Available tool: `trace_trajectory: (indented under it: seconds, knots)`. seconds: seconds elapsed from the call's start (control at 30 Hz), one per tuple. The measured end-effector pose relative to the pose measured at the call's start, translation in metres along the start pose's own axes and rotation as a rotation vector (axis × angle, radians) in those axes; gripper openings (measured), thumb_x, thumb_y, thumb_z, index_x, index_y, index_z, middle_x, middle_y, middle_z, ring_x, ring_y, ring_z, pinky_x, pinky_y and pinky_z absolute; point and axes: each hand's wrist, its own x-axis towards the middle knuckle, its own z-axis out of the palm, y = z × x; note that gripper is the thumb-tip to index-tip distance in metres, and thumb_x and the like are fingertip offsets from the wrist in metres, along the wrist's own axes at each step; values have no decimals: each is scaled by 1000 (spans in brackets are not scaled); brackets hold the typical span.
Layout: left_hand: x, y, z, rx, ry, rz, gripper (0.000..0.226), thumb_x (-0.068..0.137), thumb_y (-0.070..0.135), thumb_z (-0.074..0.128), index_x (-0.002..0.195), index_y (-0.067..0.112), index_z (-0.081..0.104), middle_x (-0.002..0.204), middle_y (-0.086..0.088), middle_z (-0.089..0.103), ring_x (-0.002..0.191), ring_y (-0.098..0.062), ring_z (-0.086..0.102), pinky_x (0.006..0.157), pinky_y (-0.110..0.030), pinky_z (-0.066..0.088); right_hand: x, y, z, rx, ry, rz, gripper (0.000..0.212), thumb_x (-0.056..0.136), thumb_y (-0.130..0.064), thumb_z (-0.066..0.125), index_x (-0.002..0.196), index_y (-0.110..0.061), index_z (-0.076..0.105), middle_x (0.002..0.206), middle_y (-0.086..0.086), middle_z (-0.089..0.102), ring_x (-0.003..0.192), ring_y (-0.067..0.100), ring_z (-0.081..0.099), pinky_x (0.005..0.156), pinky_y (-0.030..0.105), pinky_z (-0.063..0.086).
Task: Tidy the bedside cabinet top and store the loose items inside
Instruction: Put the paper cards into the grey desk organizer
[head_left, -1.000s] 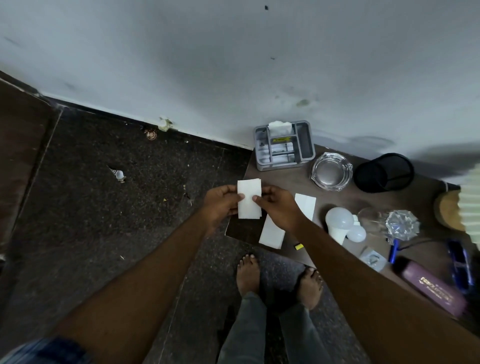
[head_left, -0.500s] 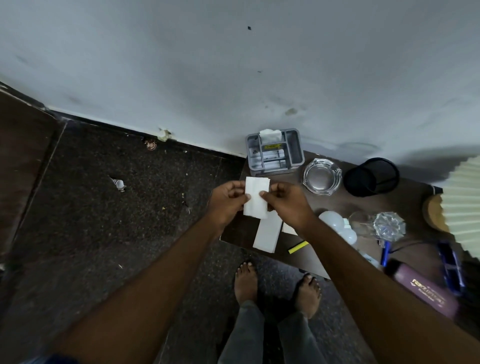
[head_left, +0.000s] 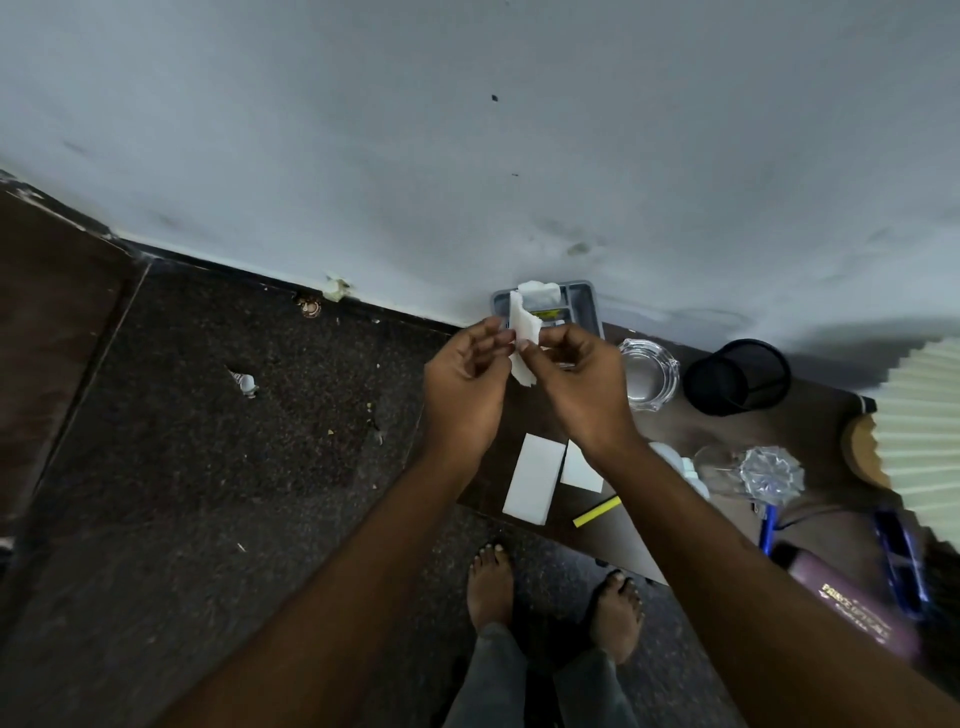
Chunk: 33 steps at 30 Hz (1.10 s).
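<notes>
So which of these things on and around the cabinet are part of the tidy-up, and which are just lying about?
Part of the job:
- white paper held by left hand and right hand
- two white cards
- yellow strip
- grey organiser tray
- glass ashtray
- black mesh cup
- cabinet top

Just lying about:
- floor debris
- lamp shade

We see a pale, scuffed wall (head_left: 467, 145) meeting a dark speckled floor (head_left: 208, 441) along a black skirting (head_left: 384, 310), all in dim light, with scattered bits of litter.
</notes>
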Motion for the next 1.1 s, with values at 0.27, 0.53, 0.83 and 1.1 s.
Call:
trace_trajectory:
  seconds: [0.27, 0.53, 0.83, 1.1]
  knots:
    - [14, 19, 8, -51, 20, 48, 40, 90, -17, 55, 126, -4, 63, 118, -21, 71, 106, -25, 71, 89, -25, 59, 8, -19, -7, -213, -149, -178, 46, 85, 2, 67, 128, -13, 69, 125, -2, 71, 115, 11, 66, 103, 35, 54]
    - [31, 10, 15, 15, 26, -3, 42, 91, -18, 51, 131, -7, 60, 123, -21, 69, 115, -30, 68, 102, -37, 55, 33, -10, 1, -270, -188, -175, 52, 85, 10, 60, 133, -9, 65, 126, 2, 70, 118, 13, 64, 105, 35, 51]
    - [47, -7, 19, 36, 48, -62, 41, 92, -14, 54, 131, -3, 61, 125, -17, 70, 115, -25, 69, 102, -37, 55, 54, 7, 9, -360, -232, -172, 54, 85, 11, 59, 134, -9, 64, 129, 1, 69, 120, 11, 63, 108, 24, 47]
    - [53, -17, 16, 119, 42, -93, 44, 89, -14, 54, 128, 4, 65, 121, -11, 73, 113, -21, 70, 99, -43, 56, 60, 18, 11, -489, -276, -196, 55, 84, 9, 58, 133, -14, 65, 117, 2, 73, 89, 9, 64, 84, 11, 50]
